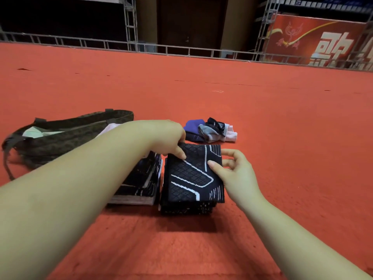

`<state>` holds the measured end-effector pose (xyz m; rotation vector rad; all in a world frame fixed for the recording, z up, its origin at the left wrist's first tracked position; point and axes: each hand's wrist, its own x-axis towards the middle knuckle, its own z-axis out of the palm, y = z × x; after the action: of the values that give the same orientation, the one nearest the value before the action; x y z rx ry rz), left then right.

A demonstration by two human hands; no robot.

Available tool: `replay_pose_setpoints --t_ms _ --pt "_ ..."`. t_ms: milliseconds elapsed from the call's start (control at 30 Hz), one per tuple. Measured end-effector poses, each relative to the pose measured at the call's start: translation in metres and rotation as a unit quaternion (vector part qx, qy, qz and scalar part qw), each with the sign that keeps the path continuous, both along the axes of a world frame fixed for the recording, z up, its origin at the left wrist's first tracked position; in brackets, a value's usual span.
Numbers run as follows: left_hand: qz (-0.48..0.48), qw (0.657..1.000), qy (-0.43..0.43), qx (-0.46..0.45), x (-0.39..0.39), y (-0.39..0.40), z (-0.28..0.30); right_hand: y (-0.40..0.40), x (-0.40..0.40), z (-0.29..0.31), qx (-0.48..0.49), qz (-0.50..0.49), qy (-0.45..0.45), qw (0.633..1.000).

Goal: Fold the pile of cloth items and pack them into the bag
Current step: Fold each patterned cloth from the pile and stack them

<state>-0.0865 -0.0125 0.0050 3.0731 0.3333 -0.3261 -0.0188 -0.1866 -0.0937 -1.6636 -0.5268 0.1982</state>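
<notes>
A folded black cloth with white lines (191, 174) lies on top of a short stack of folded dark cloths on the red carpet. My left hand (171, 138) pinches its far left corner. My right hand (234, 170) pinches its right edge with thumb on top. A second stack of folded dark cloths (141, 182) stands just to the left, partly hidden by my left forearm. The dark patterned bag (60, 138) lies open at the left with pale cloth inside. A small pile of unfolded cloths (210, 130), purple, striped and pink, lies beyond the stacks.
Red carpet (282, 128) stretches all around. A metal truss rail (181, 50) runs along the far edge, with a red banner (323, 43) behind it at the right. The bag's strap (8, 166) trails toward me at the left.
</notes>
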Motion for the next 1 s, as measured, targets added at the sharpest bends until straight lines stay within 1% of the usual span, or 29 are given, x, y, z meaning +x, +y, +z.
replay_pose_setpoints --t_ms 133,233,300,333,400,467,533,633,667,733,867,933,1000 --pt "0.000 0.996 0.016 0.089 0.010 -0.005 -0.006 0.013 0.010 -0.005 -0.084 -0.030 -0.050 0.995" --pt "-0.009 0.988 0.042 0.145 0.014 -0.002 -0.016 0.015 0.011 -0.011 -0.144 -0.015 -0.084 0.986" --pt "-0.022 0.983 0.014 0.181 0.015 0.000 -0.021 0.010 0.012 -0.015 -0.185 0.007 -0.122 0.975" --pt "-0.031 0.983 -0.009 0.182 0.014 -0.001 -0.023 0.007 0.013 -0.018 -0.205 0.019 -0.155 0.966" --pt "-0.041 0.991 -0.038 0.123 0.009 -0.008 -0.030 0.001 0.016 -0.020 -0.240 0.053 -0.221 0.944" --pt "-0.036 0.998 -0.035 0.049 0.002 -0.020 -0.044 -0.003 0.019 -0.022 -0.265 0.094 -0.253 0.926" --pt "-0.010 1.000 -0.027 -0.005 -0.006 -0.033 -0.063 -0.004 0.022 -0.027 -0.286 0.133 -0.243 0.917" --pt "0.065 0.993 -0.044 -0.090 -0.011 -0.040 -0.092 -0.003 0.023 -0.035 -0.306 0.167 -0.231 0.908" --pt "0.080 0.990 -0.048 -0.108 -0.013 -0.040 -0.100 -0.003 0.024 -0.038 -0.311 0.173 -0.232 0.905" --pt "0.087 0.988 -0.048 -0.115 -0.016 -0.042 -0.112 -0.003 0.023 -0.043 -0.320 0.186 -0.229 0.901" --pt "0.094 0.989 -0.052 -0.100 -0.016 -0.042 -0.115 -0.005 0.024 -0.045 -0.308 0.196 -0.211 0.907" --pt "0.117 0.981 -0.093 -0.124 -0.010 -0.044 -0.106 -0.005 0.029 -0.039 -0.273 0.179 -0.196 0.925" --pt "0.135 0.964 -0.155 -0.168 0.000 -0.046 -0.094 -0.004 0.041 -0.032 -0.230 0.133 -0.185 0.946"
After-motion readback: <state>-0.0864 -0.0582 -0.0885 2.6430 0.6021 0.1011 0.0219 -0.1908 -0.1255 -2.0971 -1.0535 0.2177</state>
